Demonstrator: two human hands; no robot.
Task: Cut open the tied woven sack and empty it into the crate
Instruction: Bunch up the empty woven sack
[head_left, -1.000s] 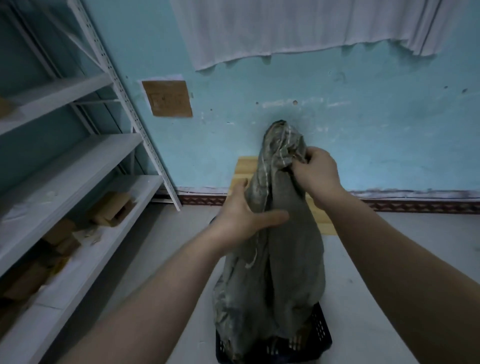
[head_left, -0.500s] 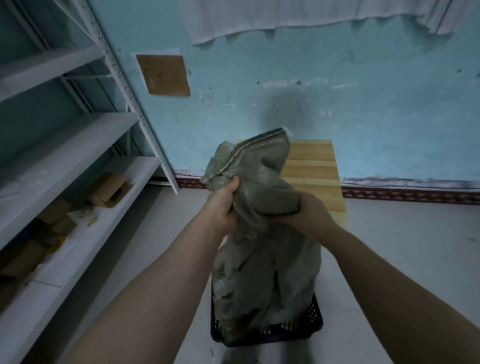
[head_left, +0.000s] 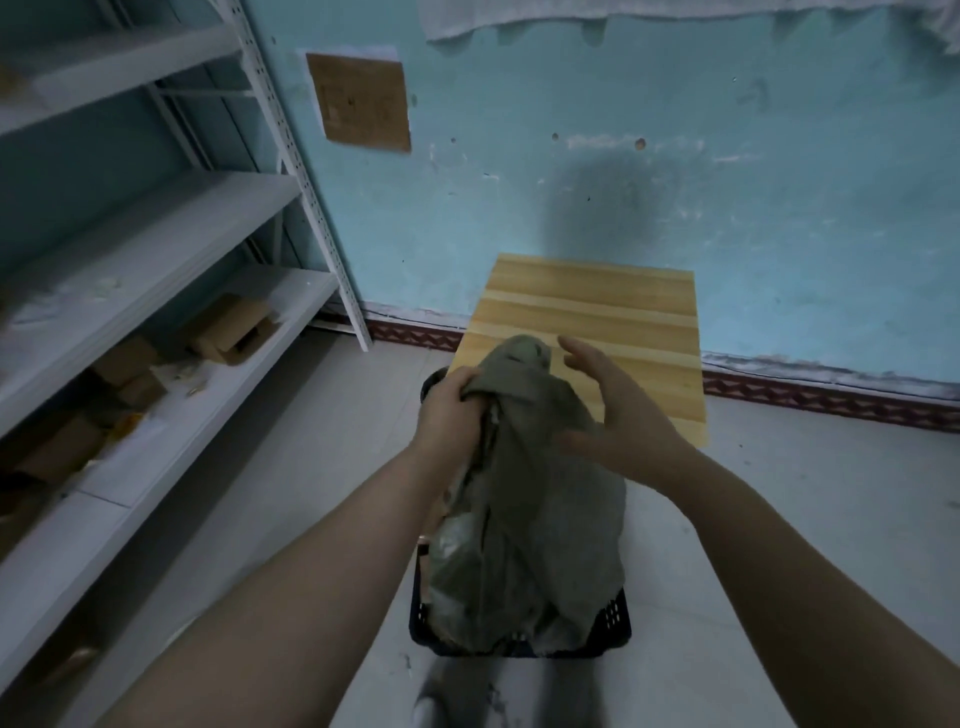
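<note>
- On the floor, before the wooden desk (head_left: 587, 301), the dark crate (head_left: 615, 623) holds the grey woven sack (head_left: 535, 493), standing upright in it.
- At its bunched top, the left grip (head_left: 447, 410) clutches the cloth.
- Just beside the sack, the right grip (head_left: 618, 415) is spread, fingers loose.

Dim, bluish room light, soft shadow on the wall (head_left: 613, 208), wide-angle bending at edges, slight blur.

Sack (head_left: 540, 509) stands in crate (head_left: 616, 621) on the floor (head_left: 789, 525), centre and near; left hand (head_left: 451, 415) grips its top from the left, right hand (head_left: 621, 418) just beside the top on the right. Wooden tabletop (head_left: 597, 306) behind crate, against the wall (head_left: 753, 208). Shelf rack (head_left: 171, 234) along the left, cardboard boxes (head_left: 231, 328) on its lower shelf; card patch (head_left: 363, 104) on the wall right of the rack, higher than the tabletop.
</note>
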